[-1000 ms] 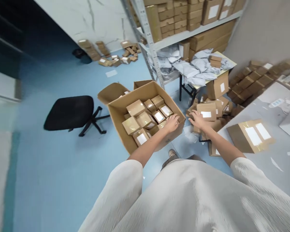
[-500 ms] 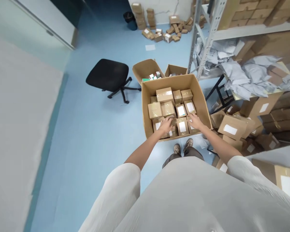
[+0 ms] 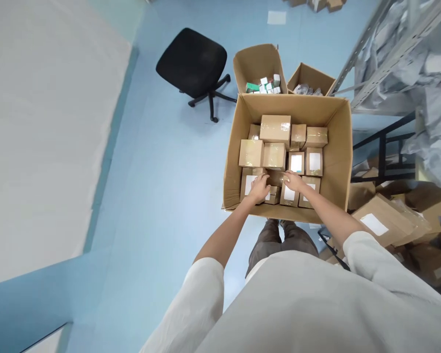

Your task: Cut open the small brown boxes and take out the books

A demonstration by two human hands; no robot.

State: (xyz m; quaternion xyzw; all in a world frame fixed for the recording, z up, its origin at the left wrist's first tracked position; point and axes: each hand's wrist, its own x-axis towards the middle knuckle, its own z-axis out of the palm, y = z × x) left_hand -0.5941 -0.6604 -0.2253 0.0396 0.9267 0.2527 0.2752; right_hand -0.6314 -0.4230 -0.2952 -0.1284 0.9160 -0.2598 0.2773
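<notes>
Both the left hand (image 3: 259,190) and the right hand (image 3: 294,182) are inside the large carton (image 3: 338,147), toward its near wall. The left hand lies over the right side of a corner parcel (image 3: 247,182), which sits in the carton's near left corner and shows a white label. Its fingers are bent and lie close together. The right hand's fingers curl over the far end of a labelled parcel (image 3: 289,196), a little right of the carton's middle. The fingertips are small and partly hidden, so I cannot tell whether either hand is pinching anything. Between the hands, by the carton's near wall, is a small parcel (image 3: 274,196); another parcel (image 3: 310,189) with a label sits in the near right part of the carton, partly under the right wrist. Toward the carton's far wall lies a wide parcel (image 3: 275,128) with shiny tape.

Just beyond the carton's far left edge, an open box (image 3: 255,61) holds small white and green packets (image 3: 266,87). A second open box (image 3: 312,76) stands beyond its far right edge. Left of the carton and farther off, a black swivel chair (image 3: 191,63) stands on the blue floor (image 3: 161,196). Right of the carton lie heaped brown boxes (image 3: 384,220), with grey mailers (image 3: 439,120) above them.
</notes>
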